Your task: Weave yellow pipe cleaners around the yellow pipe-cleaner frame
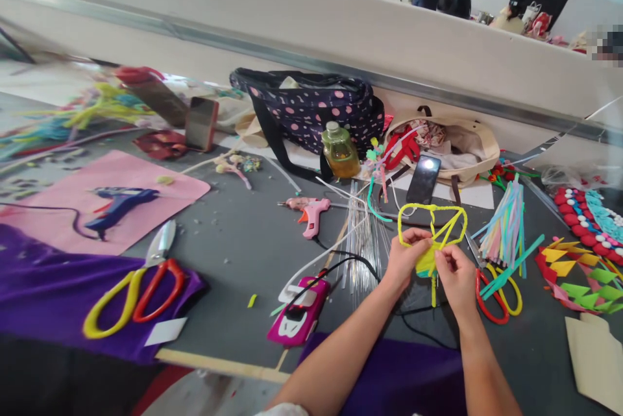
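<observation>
Both hands (431,263) pinch the yellow pipe-cleaner frame (432,224) at its base.

Head camera, single view: worn by the person, tilted forward and down, close over the cluttered dark grey work surface (233,254), facing the white partition wall (341,33).
</observation>
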